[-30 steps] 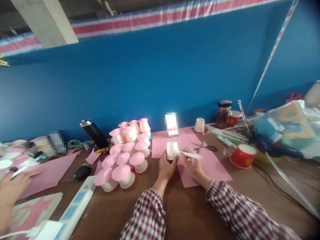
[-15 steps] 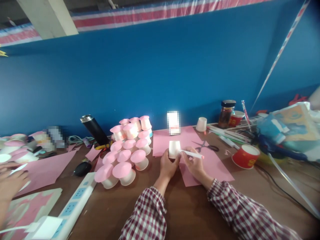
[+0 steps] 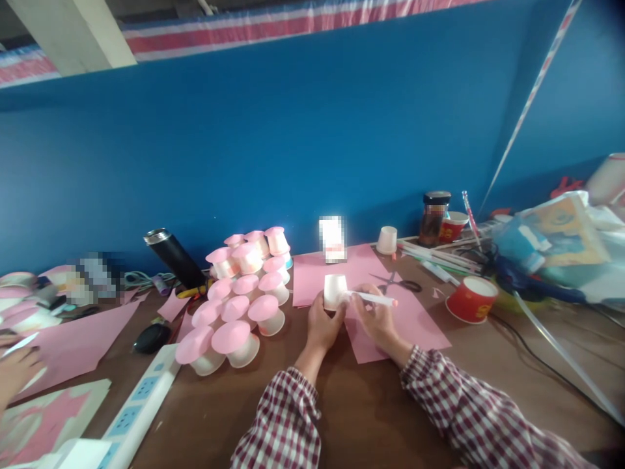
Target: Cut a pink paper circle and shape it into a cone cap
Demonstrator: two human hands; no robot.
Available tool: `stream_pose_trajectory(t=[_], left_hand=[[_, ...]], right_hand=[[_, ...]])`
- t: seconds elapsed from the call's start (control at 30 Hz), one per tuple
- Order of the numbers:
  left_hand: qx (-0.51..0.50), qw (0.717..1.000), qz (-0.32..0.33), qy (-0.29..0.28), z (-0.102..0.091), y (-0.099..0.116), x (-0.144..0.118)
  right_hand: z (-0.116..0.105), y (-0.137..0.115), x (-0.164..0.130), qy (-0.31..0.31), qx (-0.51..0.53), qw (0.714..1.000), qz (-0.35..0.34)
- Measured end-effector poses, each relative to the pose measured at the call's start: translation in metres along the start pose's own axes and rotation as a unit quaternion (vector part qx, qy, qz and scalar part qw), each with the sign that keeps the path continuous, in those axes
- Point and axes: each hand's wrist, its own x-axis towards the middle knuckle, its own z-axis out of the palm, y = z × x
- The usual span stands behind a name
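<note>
Table (image 3: 364, 410), two hands (image 3: 323, 326) holding one cup (image 3: 335, 290), one pen (image 3: 375, 298)

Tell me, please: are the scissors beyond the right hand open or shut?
Open: the scissors show their two blades spread apart.

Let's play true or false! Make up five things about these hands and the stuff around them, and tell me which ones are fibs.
1. The left hand holds a white cup. True.
2. The right hand is empty. False: it holds a white pen-like stick with an orange end.
3. Neither of those hands holds the scissors. True.
4. The pink-topped cups stand to the right of both hands. False: they stand to the left.
5. The jar has a dark lid on. True.
</note>
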Motion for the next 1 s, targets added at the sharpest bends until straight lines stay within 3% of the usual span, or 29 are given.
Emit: stream_pose_trajectory(t=[0.17,1.0], left_hand=[[-0.005,1.000,-0.004,0.003,0.0010,-0.0031,0.0007],[0.025,1.000,0.007,0.013,0.0015,-0.0023,0.0004]], right_hand=[[0.0024,0.0031,-0.0025,-0.026,-0.005,0.999,-0.024],[0.0035,0.0054,-0.0018,-0.028,-0.001,0.999,-0.017]])
